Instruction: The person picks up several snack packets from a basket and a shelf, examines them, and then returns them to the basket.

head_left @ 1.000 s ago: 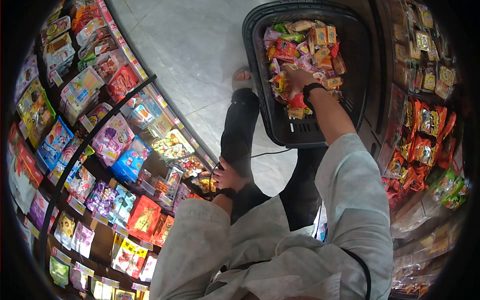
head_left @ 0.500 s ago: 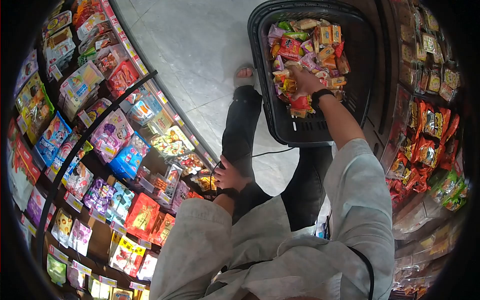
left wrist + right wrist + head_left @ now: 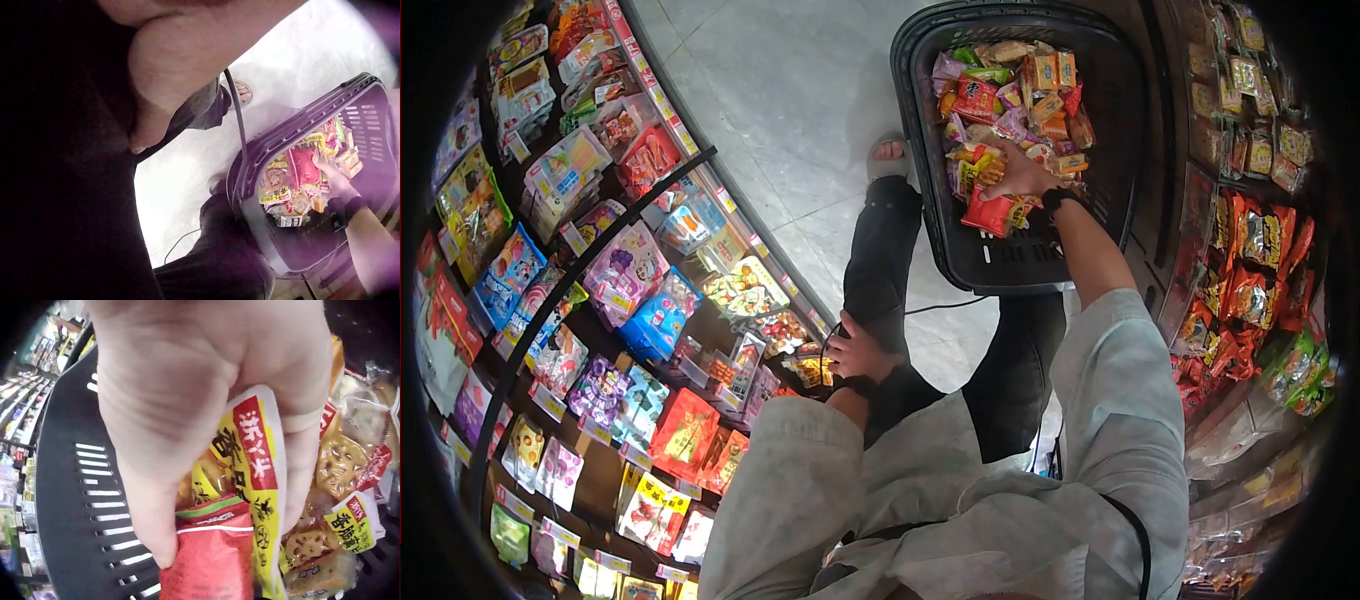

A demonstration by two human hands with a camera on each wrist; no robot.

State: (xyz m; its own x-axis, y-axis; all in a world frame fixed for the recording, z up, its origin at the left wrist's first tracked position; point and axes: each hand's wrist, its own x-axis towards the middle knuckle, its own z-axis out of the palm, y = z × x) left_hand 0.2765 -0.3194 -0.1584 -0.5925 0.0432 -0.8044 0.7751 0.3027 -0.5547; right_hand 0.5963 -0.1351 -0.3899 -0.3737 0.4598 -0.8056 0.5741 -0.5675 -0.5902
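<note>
My right hand [image 3: 1020, 175] is inside the black basket [image 3: 1100, 115], at the near side of a pile of wrapped snacks [image 3: 1055, 72]. In the right wrist view that hand [image 3: 206, 412] grips a red packet [image 3: 209, 565] and a yellow-and-white packet [image 3: 259, 462], thumb on the left and fingers on the right. The left wrist view also has the red packet [image 3: 303, 167] by the fingertips. My left hand [image 3: 862, 352] rests on the dark trouser leg at the knee, fingers relaxed and holding nothing; part of it [image 3: 178, 69] fills the top of the left wrist view.
Shelves of bagged sweets [image 3: 625, 270] with price tags curve along the left. More packets [image 3: 1255, 250] hang on the right. Grey floor [image 3: 770, 100] lies between the left shelves and the basket; a sandalled foot [image 3: 888, 155] is beside the basket's left wall.
My right hand has shifted slightly right and toward me, and the red packet under it has moved toward the near left of the pile and shows more. My left hand stays on the leg.
</note>
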